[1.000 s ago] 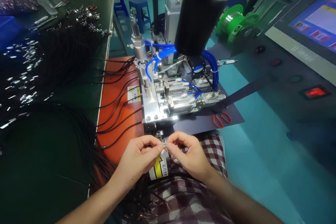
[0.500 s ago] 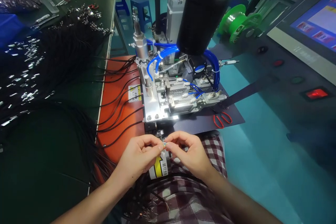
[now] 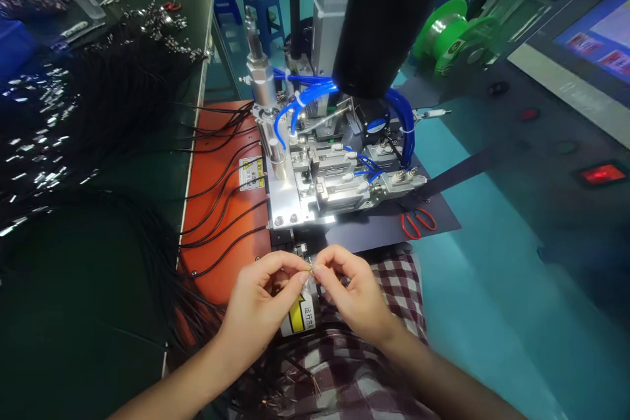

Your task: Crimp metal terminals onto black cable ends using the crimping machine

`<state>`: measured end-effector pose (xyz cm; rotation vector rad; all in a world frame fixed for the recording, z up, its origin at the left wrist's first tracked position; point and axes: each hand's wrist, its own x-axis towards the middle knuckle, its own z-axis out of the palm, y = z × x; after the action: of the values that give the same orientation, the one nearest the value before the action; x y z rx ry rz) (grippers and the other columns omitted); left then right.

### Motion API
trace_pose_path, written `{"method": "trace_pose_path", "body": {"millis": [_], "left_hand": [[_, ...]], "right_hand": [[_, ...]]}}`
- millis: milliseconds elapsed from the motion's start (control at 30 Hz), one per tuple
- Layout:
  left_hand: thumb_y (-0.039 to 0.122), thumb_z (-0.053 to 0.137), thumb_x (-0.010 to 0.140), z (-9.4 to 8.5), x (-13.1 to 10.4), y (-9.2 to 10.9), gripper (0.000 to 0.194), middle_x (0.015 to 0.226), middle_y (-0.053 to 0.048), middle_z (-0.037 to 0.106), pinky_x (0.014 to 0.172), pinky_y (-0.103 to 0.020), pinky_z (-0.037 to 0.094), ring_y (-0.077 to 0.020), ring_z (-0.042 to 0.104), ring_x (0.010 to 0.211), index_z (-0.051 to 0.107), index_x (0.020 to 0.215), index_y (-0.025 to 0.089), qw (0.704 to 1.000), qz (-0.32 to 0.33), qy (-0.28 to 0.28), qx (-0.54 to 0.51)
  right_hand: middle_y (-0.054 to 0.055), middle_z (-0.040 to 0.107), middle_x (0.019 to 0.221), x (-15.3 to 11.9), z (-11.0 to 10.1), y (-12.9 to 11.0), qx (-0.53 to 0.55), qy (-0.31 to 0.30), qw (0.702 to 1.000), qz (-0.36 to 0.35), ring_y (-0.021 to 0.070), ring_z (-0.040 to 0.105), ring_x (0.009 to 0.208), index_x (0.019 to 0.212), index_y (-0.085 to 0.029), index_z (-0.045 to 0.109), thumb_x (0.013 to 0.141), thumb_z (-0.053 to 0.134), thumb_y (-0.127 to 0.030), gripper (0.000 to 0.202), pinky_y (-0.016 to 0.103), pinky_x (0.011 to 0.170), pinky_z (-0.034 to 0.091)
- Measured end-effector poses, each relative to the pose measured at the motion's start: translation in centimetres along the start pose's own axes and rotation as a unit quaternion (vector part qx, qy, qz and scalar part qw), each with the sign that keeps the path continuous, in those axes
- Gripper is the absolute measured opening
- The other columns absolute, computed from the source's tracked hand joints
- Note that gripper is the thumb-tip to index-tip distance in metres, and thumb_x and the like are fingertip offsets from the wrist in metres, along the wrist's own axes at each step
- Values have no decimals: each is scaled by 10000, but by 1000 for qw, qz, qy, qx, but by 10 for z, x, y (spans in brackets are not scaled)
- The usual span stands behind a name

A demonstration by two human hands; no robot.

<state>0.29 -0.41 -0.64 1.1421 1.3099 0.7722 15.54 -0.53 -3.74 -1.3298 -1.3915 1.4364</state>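
My left hand and my right hand meet fingertip to fingertip in front of the metal machine. Both are closed in a pinch around thin coloured wire ends, which are mostly covered by the fingers. Below them is a white label with a yellow arrow. Several black cables run over the orange plate to the machine's left edge.
Red-handled scissors lie on the dark plate at the right. Bundles of black cables cover the left table. A green spool and a control panel with a lit red button are at the right.
The fingers have shifted slightly and cover more of the coloured wire ends. The camera view has moved a little; the cables and machine look the same.
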Motion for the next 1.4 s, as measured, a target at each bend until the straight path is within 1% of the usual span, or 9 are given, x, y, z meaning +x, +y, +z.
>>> {"method": "trace_pose_path", "body": {"millis": [133,267,400,467,600,767,967,1100,1400], "left_hand": [[233,573,811,-4,2,-3,103,717,-7,598,564,-193,417,-107,515,627,625,777,151,999,9,-31,38],[266,519,860,-11,5,-5,122,711,23,551,519,-196,392,-101,472,581,574,941,193,990,27,-48,131],[201,476,878,-17,8,-4,128,840,-13,561,677,-232,436,-137,538,762,589,938,199,953,127,-6,274],[175,439,891,-20,10,-6,186,857,-27,546,690,-237,445,-145,552,791,611,958,193,938,156,3,309],[163,426,892,-27,15,-17,246,834,-35,514,633,-220,459,-142,560,757,629,1030,186,929,174,-2,327],[140,417,882,-32,18,-28,304,816,-28,475,627,-225,471,-140,550,730,624,1094,211,912,202,-21,357],[79,401,850,-32,19,-28,367,867,-63,495,709,-285,508,-169,575,788,615,1130,177,894,217,-31,391],[87,392,853,-31,19,-28,364,887,-71,526,743,-292,519,-171,583,810,613,1127,177,886,230,-24,402],[118,391,874,-30,19,-27,343,901,-92,539,726,-309,523,-184,585,804,618,1129,152,881,230,-25,412]], "right_hand": [[-36,464,621,3,0,2,50,-34,998,36,88,389,509,722,-175,504,861,512,-281,175,216,477,324],[-32,474,623,11,-2,3,52,-28,998,36,91,395,509,722,-174,512,855,520,-292,177,218,478,325],[-19,521,647,25,-4,11,23,-24,999,31,98,435,508,740,-183,526,859,512,-301,168,219,462,335],[-18,532,648,30,-4,16,9,-25,999,32,96,434,496,740,-184,531,859,510,-302,170,218,455,334],[-18,535,630,37,-4,24,3,-25,999,47,93,402,477,742,-180,546,849,519,-321,179,216,439,313],[-16,533,613,39,-5,24,18,-26,997,69,95,397,476,723,-172,551,825,540,-335,192,220,442,304],[-25,524,591,42,-5,19,46,-38,993,104,85,409,449,713,-166,545,802,562,-345,201,215,426,310],[-35,514,574,43,-5,17,65,-39,990,122,83,428,430,692,-170,537,784,581,-373,227,216,417,325],[-54,486,521,44,-6,14,113,-60,981,144,78,423,426,647,-160,526,758,590,-384,258,221,448,297]]}}
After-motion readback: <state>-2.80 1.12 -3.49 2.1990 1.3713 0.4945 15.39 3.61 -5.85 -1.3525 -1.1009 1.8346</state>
